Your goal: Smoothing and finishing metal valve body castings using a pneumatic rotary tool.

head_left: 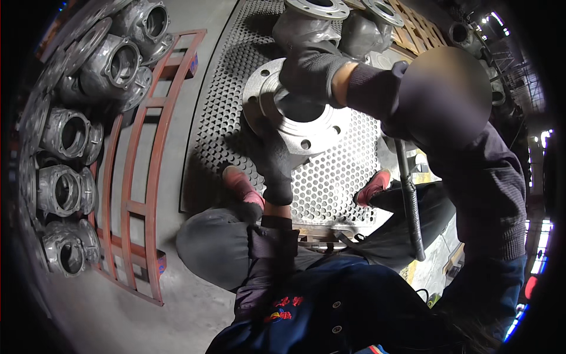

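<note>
"Metal pipe part [295, 128]?"
"Mid-mat [330, 189], between left and right edges. Probably heavy, stiff; take its outer rim [323, 140]."
"Grip?"
"Left hand [272, 156] near rim, right hand [309, 68] far side, apart; can't tell if clamped."

Cannot make out fingers of left hand [274, 156] or right hand [312, 74] at flanged casting [323, 128]; see right sleeve [471, 162] partly blurred, upper castings [303, 28] cut off.
</note>
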`<state>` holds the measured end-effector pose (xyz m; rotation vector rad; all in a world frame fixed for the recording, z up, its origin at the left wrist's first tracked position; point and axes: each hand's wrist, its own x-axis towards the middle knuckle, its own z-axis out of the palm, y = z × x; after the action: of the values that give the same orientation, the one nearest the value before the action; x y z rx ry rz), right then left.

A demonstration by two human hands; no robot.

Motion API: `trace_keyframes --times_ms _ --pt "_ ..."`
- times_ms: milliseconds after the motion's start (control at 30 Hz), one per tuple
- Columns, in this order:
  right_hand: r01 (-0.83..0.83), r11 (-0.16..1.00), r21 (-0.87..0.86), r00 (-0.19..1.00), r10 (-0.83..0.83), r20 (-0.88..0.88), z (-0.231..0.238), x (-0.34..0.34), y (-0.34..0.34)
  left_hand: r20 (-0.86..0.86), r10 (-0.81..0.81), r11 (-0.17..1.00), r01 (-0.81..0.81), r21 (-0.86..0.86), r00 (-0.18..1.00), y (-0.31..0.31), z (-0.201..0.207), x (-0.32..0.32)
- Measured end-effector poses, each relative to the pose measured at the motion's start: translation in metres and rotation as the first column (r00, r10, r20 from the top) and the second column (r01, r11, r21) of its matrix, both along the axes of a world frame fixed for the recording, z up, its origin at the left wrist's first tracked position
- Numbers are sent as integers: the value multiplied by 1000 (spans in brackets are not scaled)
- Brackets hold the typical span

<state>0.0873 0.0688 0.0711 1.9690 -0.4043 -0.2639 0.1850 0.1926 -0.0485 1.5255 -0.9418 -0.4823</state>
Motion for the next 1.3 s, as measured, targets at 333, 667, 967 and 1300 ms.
trace_keyframes --times_ms 333,667,967,1300 --pt "313 627 713 933 -342 -108 34 33 11 -253 -25 999 14 -44 967 7 -6 12" --pt "-8 18 1000 607 -794 20 137 -52 66 -602 -297 916 42 -399 741 2 -61 60" --pt "-952 76 295 -201 -885 -421 -59 -195 228 131 -516 835 531 -142 847 80 64 -28" --pt "-981 191 -38 -106 -687 -719 -115 -196 275 474 -565 798 594 103 676 97 27 -113"
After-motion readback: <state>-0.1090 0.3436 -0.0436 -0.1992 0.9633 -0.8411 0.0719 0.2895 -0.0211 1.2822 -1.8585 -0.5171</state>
